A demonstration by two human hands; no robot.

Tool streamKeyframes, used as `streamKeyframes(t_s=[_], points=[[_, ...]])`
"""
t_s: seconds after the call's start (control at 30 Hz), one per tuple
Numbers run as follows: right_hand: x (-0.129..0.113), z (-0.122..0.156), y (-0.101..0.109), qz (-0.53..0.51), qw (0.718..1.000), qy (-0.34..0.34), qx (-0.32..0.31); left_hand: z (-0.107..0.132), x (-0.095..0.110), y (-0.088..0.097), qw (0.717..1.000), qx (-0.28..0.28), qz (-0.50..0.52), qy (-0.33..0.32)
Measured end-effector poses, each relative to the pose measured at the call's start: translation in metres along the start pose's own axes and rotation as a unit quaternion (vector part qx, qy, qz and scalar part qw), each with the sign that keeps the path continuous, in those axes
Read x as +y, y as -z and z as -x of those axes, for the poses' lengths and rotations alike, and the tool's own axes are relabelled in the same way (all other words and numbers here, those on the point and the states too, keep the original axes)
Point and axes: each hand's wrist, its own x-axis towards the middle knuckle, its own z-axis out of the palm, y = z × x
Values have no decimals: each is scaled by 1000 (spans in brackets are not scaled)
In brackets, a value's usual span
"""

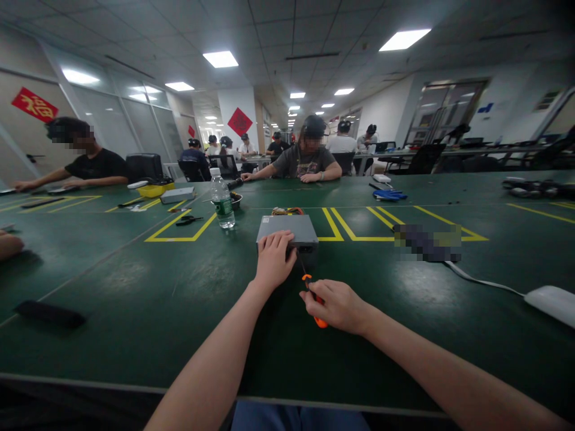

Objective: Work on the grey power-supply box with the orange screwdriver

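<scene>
A grey metal box [291, 228] with coloured wires at its far end lies on the green table [135, 287] in front of me. My left hand [274, 258] rests on the box's near left corner, fingers curled over its top edge. My right hand [335, 305] is closed round an orange-handled screwdriver [314, 299]. Its thin shaft points up toward the box's near face.
A water bottle [222, 205] stands left of the box, with scissors [188, 220] beside it. A white device [550, 302] with a cable lies at the right, a black bar [49, 313] at the left. Other people sit across the table [308, 158] and at far left [85, 158].
</scene>
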Motion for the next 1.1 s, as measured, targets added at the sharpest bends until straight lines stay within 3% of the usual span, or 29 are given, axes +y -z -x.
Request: streamKeyframes(t_s=[0.37,0.57,1.1], points=[[23,14,28,-38,999,30,5,-1,0,1,1000,-7,-4,1],[26,21,25,-59,998,-11,35,-1,-1,0,1000,-10,-2,4],[25,27,22,-74,996,-55,12,-1,0,1,1000,-11,-4,4]])
